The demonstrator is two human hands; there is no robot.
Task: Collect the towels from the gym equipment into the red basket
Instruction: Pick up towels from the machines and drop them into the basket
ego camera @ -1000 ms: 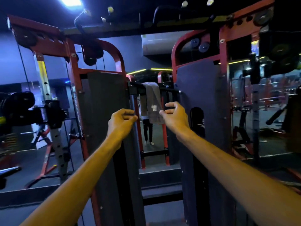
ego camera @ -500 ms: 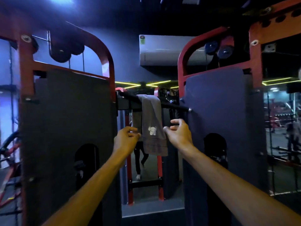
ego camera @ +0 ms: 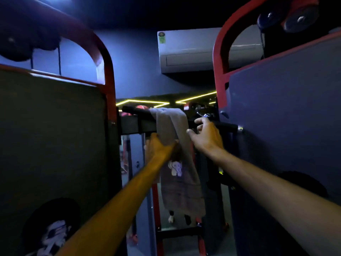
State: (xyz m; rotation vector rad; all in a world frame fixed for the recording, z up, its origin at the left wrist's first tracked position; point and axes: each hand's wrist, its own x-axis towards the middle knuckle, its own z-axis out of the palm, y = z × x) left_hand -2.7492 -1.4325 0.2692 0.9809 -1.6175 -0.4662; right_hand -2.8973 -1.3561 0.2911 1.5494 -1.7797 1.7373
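One grey terry towel with a small elephant patch hangs over the black round crossbar between the two red-framed weight machines w/ dark shield panels. The left hand is clenched on the towel's left edge, just under the bar, bunching the cloth. The right hand has spread fingers and grasps nothing; its fingertips are near the bar and just beside the towel's right edge, but the light is poor, so I cannot say if they touch.

Step in hand, as I judge: taking this towel off the equipment. The next move needs a lift up and toward the body, so the fold slides over the bar w/o catching on the small metal clip at the right.

Room is narrow: the left panel and right panel stand close on both sides, so the free way is upward or straight back. The red basket is not in view.
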